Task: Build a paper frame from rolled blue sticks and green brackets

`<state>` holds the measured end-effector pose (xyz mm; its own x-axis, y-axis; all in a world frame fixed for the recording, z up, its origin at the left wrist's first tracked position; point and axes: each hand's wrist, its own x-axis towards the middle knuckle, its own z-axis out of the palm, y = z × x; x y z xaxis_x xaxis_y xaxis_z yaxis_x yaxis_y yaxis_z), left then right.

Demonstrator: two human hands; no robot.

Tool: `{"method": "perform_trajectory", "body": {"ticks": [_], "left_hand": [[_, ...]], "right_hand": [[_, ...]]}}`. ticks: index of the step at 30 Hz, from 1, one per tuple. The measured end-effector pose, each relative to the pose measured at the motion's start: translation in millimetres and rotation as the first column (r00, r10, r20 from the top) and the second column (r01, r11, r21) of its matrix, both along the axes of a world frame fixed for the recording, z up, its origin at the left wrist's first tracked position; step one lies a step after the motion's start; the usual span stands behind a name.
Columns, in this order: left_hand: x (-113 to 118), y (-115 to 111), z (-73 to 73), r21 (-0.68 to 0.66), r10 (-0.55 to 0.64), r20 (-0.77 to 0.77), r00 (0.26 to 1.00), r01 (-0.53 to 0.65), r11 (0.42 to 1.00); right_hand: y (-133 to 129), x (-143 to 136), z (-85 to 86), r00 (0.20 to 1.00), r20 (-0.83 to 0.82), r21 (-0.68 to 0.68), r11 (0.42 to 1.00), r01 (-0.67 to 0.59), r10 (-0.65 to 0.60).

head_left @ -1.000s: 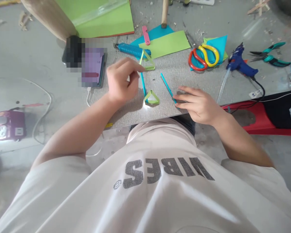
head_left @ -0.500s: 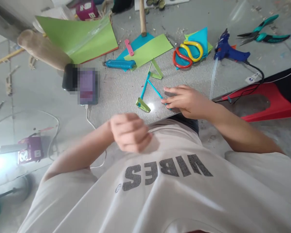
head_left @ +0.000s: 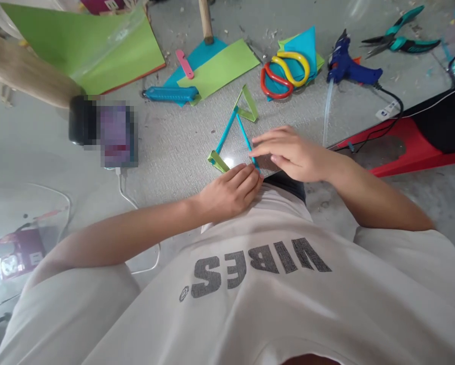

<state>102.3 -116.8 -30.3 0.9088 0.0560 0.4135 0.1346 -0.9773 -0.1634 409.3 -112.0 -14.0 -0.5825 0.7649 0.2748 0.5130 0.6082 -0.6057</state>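
A thin blue paper strip point(head_left: 244, 131) slants across the grey table near its front edge. My left hand point(head_left: 233, 190) has its fingers pressed together at the strip's lower end, partly covering it. Fingers stretched and apart, my right hand point(head_left: 292, 154) reaches in from the right, its fingertips at the strip's side. A second blue strip point(head_left: 226, 131) meets the first at the top, making a peak. Folded green paper triangles sit at its two ends: an upper one point(head_left: 251, 107) and a lower one point(head_left: 220, 161), partly behind my left hand.
Beyond lie a blue cutter point(head_left: 170, 94), a pink piece point(head_left: 184, 64), green paper point(head_left: 222, 71), red-and-yellow-handled scissors point(head_left: 284, 76), a blue glue gun point(head_left: 351, 66) and pliers point(head_left: 400, 41). A phone point(head_left: 115, 132) with a white cable is at left. A red stool point(head_left: 421, 147) stands at right.
My left hand has moved right and forward to the blue strip's lower end. My right hand's fingers have shifted slightly and the strip stands steeper. The view has shifted a little.
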Motion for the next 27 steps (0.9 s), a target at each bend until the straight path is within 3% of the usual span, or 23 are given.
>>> {"method": "perform_trajectory", "body": {"ticks": [7,11,15,19,22,25,27], "left_hand": [[9.3,3.8,6.6,-0.029,0.01,0.003,1.0,-0.01,1.0],[11.7,5.2,8.9,0.082,0.022,0.024,0.999,-0.024,0.996],[13.5,1.9,8.3,0.149,0.037,0.076,0.996,-0.048,0.988],[14.4,-5.8,2.9,-0.032,0.203,-0.051,0.978,-0.205,0.978],[15.5,-7.9,2.5,-0.164,0.247,-0.141,0.959,-0.269,0.949],[16.1,-6.2,6.9,-0.106,0.213,-0.143,0.966,-0.229,0.968],[15.7,-4.9,9.6,-0.061,0.179,-0.126,0.976,-0.187,0.98]], "right_hand": [[43.3,-11.2,1.7,0.974,0.108,-0.107,0.972,0.208,-0.197],[70.8,-17.3,3.4,0.953,0.23,-0.121,0.966,0.229,-0.197],[78.0,-39.0,31.3,0.776,0.583,-0.123,0.917,0.379,-0.242],[68.6,-61.9,64.6,0.658,0.706,-0.115,0.873,0.474,-0.264],[63.1,-67.0,77.9,0.719,0.663,-0.296,0.809,0.507,-0.209],[62.2,-64.3,79.3,0.813,0.547,-0.481,0.719,0.502,-0.201],[63.0,-62.1,76.5,0.813,0.541,-0.491,0.703,0.514,-0.216]]}}
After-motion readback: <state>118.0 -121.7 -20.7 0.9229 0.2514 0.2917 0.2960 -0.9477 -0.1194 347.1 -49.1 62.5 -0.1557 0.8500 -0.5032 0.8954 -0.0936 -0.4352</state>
